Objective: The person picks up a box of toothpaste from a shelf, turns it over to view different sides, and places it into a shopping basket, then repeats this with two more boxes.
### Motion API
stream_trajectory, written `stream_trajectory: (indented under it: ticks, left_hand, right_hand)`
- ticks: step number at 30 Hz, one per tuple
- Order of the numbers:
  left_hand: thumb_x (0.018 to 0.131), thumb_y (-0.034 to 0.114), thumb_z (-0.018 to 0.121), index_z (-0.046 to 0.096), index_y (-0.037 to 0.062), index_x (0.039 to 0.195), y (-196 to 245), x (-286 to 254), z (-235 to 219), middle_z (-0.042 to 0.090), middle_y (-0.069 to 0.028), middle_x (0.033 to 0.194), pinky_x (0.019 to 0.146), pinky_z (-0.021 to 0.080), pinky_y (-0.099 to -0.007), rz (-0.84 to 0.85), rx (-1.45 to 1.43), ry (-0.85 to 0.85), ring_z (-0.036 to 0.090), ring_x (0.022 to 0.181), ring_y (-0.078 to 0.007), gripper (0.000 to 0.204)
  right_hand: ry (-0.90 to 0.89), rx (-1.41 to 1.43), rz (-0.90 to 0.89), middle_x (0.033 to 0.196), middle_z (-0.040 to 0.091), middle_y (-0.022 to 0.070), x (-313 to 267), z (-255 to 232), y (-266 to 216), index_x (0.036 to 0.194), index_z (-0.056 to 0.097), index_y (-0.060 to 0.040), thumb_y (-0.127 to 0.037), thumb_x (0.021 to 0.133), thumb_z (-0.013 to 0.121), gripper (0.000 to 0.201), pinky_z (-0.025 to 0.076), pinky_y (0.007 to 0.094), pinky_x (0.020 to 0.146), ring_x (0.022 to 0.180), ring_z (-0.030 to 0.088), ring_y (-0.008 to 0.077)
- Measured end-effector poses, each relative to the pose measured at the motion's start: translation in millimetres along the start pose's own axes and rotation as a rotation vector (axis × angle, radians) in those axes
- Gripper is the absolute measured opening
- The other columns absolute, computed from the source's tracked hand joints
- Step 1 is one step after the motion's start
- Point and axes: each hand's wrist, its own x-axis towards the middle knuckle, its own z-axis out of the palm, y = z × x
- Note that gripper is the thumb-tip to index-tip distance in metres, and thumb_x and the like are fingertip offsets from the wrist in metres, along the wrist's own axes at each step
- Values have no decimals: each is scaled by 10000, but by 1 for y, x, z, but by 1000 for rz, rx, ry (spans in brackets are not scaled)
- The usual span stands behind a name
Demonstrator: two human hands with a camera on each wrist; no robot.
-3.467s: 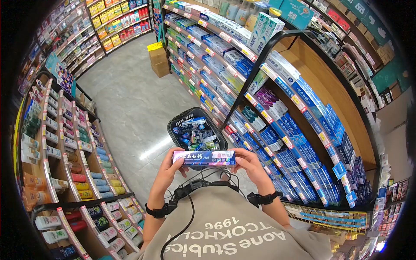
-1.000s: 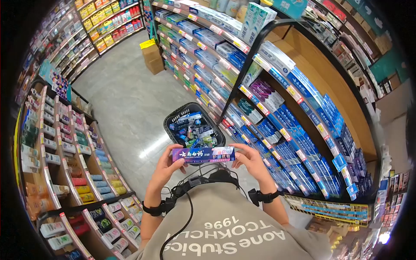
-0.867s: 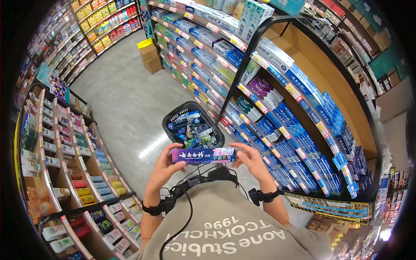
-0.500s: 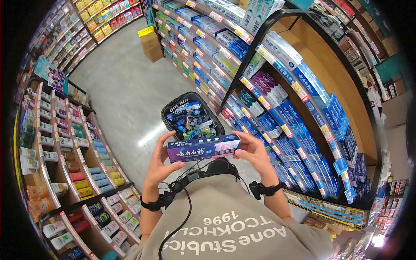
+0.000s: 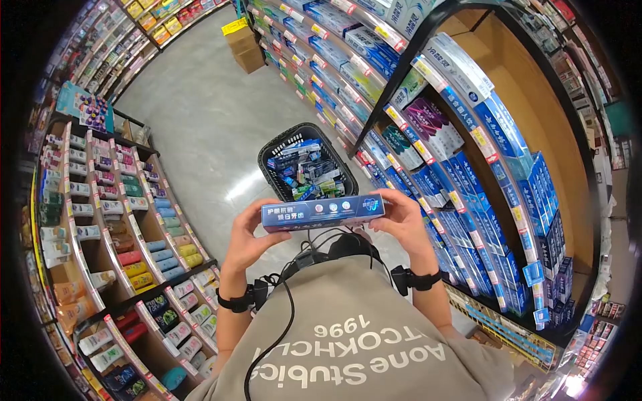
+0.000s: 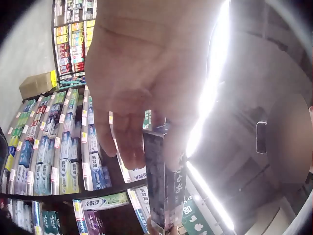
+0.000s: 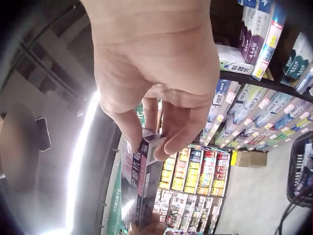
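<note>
A long blue and purple toothpaste box [image 5: 323,212] is held level in front of my chest, one end in each hand. My left hand [image 5: 253,230] pinches its left end with thumb and fingers curled round it. My right hand [image 5: 396,212] grips the right end the same way. In the left wrist view the box [image 6: 164,183] runs away from the palm [image 6: 142,98]. The right wrist view shows the fingers [image 7: 166,129] round the end of the box [image 7: 139,181]. A narrow side with small round icons faces up.
A black shopping basket [image 5: 275,144] full of toothpaste boxes stands on the grey floor just beyond the hands. Shelves of boxed toothpaste [image 5: 468,167] line the right. Racks of tubes [image 5: 120,220] stand on the left. A cardboard carton [image 5: 244,47] sits far down the aisle.
Both hands have raised the box slightly and rolled it, so the purple front face has turned away and a blue narrow side now faces up. The grip has not changed.
</note>
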Motion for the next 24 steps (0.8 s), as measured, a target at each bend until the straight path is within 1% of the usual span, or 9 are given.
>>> stream_trajectory:
  ticks: [1,4,7,10,13,16,19,22,24]
  left_hand:
    - [714,-38,868,661,30,1224,3,6,2,709,-33,1105,923,523,-301,-4,16,2,668,1031,-133,555]
    - [716,-42,864,671,29,1211,18,20,7,720,-28,1082,910,536,-298,-56,33,-20,683,996,-132,536]
    - [723,-45,857,667,25,1216,29,29,14,730,-33,1056,899,550,-306,-50,76,21,694,977,-130,533]
    - [750,-24,849,660,22,1227,25,32,14,718,-70,1140,900,556,-314,-2,100,45,683,1053,-141,515]
    - [798,-13,815,652,23,1244,34,32,20,634,-129,1335,929,551,-330,69,-85,38,655,1142,-180,476]
    - [850,31,778,644,20,1263,37,25,17,502,-157,1493,979,534,-354,61,-199,21,617,1219,-224,434]
    - [872,74,757,651,22,1265,28,19,10,459,-162,1529,1012,520,-374,200,-149,46,612,1226,-244,410]
    - [882,120,756,652,28,1285,38,4,13,501,-158,1494,1035,504,-375,211,89,183,602,1250,-249,427]
    - [863,91,770,651,34,1302,37,-6,9,522,-158,1473,1051,494,-373,265,269,214,601,1256,-254,458]
  right_hand:
    - [-11,12,-1,1184,671,100,4,-3,-3,1336,588,19,80,820,764,549,572,294,773,1016,687,186]
    - [-11,-13,28,1180,674,100,15,-14,-10,1325,595,10,89,820,759,537,581,292,729,1005,686,185]
    - [-22,-16,26,1216,669,107,25,-21,-15,1312,598,0,79,816,764,529,589,291,709,1002,683,185]
    - [-74,18,9,1280,652,130,39,-27,-12,1308,595,-1,68,816,767,526,595,291,720,1026,670,184]
    - [-136,23,-23,1332,631,149,55,-24,-19,1304,593,-7,37,826,774,514,586,283,721,1077,646,183]
    - [-253,16,-41,1368,611,167,71,-28,-21,1279,598,-19,8,827,781,489,577,300,795,1119,625,196]
    - [-304,94,60,1399,590,181,84,-25,-26,1232,600,-34,-5,824,783,448,554,327,894,1149,618,212]
    - [-400,3,-57,1411,578,194,99,-17,-23,1177,596,-42,8,820,776,404,546,329,933,1179,616,220]
    - [-448,36,14,1412,573,207,107,-10,-29,1123,592,-55,44,806,764,375,556,336,951,1230,604,235]
